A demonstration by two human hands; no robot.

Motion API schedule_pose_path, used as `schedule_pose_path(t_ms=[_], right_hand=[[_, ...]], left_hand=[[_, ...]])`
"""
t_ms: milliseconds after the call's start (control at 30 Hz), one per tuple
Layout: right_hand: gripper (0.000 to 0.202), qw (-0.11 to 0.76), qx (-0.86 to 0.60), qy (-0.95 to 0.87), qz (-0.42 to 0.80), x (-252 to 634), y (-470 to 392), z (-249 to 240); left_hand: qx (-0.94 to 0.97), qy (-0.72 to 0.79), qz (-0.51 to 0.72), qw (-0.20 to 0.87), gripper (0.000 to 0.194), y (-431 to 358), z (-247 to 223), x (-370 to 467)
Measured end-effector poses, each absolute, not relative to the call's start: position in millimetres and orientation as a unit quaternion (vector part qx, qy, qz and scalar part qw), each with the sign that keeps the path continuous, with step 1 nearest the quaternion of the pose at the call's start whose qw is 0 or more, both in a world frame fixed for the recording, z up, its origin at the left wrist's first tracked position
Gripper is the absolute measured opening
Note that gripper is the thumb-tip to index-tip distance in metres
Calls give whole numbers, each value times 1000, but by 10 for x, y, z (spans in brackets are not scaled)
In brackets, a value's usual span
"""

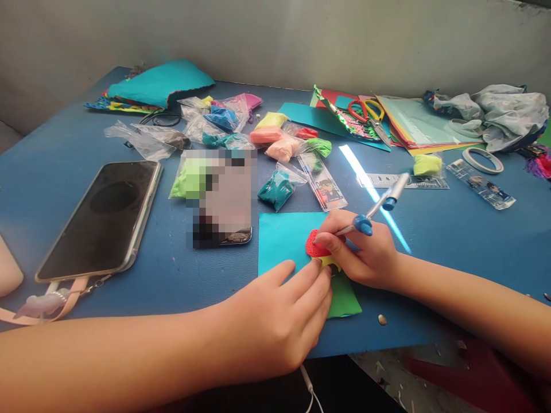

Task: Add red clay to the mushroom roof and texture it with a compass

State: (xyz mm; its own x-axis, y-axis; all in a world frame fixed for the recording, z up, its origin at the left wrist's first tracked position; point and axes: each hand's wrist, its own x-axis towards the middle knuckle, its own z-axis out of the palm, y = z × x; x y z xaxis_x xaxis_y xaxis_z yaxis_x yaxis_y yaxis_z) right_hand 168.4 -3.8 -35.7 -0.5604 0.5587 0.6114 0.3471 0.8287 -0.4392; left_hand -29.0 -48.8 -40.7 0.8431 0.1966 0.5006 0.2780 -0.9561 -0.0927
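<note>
My right hand point(365, 249) is closed around a white and blue pen point(377, 207), its tip hidden behind the fingers. Under those fingers lies a red clay shape point(316, 245) covered with small pits, with a yellow clay part point(326, 263) just below it. Both are on a light blue sheet point(279, 232) whose lower right portion is green point(346, 299). Flat across the sheet rests my left hand point(288, 312), fingers stretched out and fingertips touching the edge of the yellow part.
A large phone point(101, 215) lies at left, a partly blurred one point(236, 236) nearer the sheet. Behind are bagged clay lumps point(278, 186), scissors point(374, 117), coloured papers point(426, 117) and a tape roll point(482, 160). The table's front edge point(387, 347) is close.
</note>
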Motion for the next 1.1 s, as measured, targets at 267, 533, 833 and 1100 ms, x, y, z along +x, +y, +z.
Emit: schedule_pose_path(t_ms=[267, 533, 833, 1100], right_hand=[[14, 389, -289, -864, 135, 1712, -44, -325], [14, 393, -279, -865, 141, 1708, -51, -325], [14, 394, -274, -866, 141, 1708, -59, -319], [14, 388, -272, -869, 140, 1704, -49, -320]], left_hand=[[-956, -122, -253, 80, 30, -489, -410, -299], [-956, -123, -252, 84, 31, -489, -400, -295], [-957, -120, -252, 77, 31, -477, -409, -300], [-955, -125, -263, 59, 27, -470, -375, -290]])
